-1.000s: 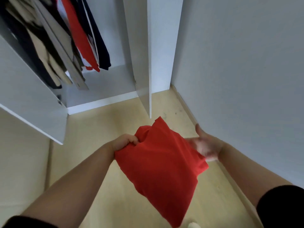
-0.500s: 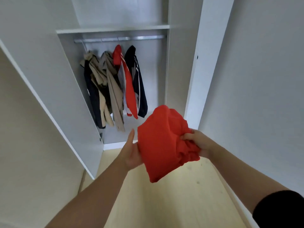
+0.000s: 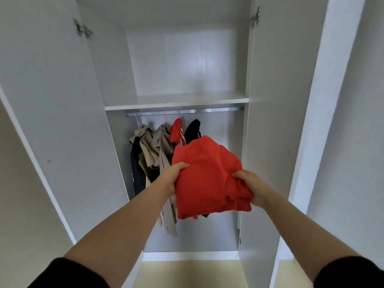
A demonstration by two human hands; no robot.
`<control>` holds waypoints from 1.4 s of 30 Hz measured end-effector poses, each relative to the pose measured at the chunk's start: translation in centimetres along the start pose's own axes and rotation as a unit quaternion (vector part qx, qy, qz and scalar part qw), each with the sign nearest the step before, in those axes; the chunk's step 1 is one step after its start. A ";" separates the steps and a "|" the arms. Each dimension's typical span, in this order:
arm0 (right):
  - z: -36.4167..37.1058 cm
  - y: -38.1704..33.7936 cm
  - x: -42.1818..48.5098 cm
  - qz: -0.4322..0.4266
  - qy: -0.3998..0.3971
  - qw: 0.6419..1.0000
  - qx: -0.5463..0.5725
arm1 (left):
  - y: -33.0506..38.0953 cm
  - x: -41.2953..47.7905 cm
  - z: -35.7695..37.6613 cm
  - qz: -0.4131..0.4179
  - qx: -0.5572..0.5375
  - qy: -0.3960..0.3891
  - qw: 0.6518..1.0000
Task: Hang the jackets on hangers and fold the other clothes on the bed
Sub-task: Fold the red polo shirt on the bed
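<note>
Head | left hand, right hand clutch red garment; seemingly folded

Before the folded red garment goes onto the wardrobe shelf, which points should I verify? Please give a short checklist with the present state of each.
1. Left hand grips the red garment at its left edge: ok.
2. Right hand grips the opposite edge: ok.
3. Fold is tidy: not ok, layers bunch and hang loose near the right hand.
4. Left door and right door are open wide: ok.
5. Shelf has room: ok, nothing shows on its visible part.
6. Jackets hang below the shelf, out of the way: ok.
</note>
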State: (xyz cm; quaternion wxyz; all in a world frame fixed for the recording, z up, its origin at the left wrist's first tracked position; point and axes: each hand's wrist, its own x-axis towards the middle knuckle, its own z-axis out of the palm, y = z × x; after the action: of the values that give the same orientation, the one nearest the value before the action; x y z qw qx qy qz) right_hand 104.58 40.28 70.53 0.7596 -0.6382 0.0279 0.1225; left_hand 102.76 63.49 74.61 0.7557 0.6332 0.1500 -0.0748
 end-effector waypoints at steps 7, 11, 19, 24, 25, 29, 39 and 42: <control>5.5 -6.7 11.6 -0.066 0.064 0.996 -0.014 | 10.1 8.6 -1.5 0.096 0.030 0.048 0.994; 8.1 -10.4 16.8 -0.151 0.111 0.982 0.002 | 15.1 12.4 -3.1 0.101 0.033 0.041 0.994; 12.8 -19.9 26.9 -0.271 0.190 0.935 -0.123 | 26.1 22.4 -6.9 0.127 -0.005 -0.029 0.992; 20.5 -23.9 29.7 -0.471 0.023 0.799 -0.373 | 32.9 28.9 -9.0 0.128 -0.077 -0.027 0.988; 22.2 -24.1 30.9 -0.483 0.011 0.753 -0.446 | 34.5 30.1 -9.4 0.124 -0.090 -0.020 0.988; 27.2 -26.1 37.3 -0.527 0.130 0.616 -0.570 | 39.8 34.6 -10.4 0.150 -0.121 -0.037 0.981; 32.3 -35.2 50.6 -0.459 0.077 0.868 -0.169 | 47.6 43.1 -12.8 0.251 -0.154 0.054 0.954; 31.9 -35.5 54.6 -0.292 0.031 0.956 0.005 | 47.9 45.6 -13.7 0.420 0.149 0.185 0.876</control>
State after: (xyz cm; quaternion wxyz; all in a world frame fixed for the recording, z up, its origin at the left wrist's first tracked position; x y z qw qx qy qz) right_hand 161.72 74.15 99.68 0.7641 -0.6182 -0.1355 -0.1251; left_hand 158.50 89.35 102.64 0.5711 0.7440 -0.0057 0.3468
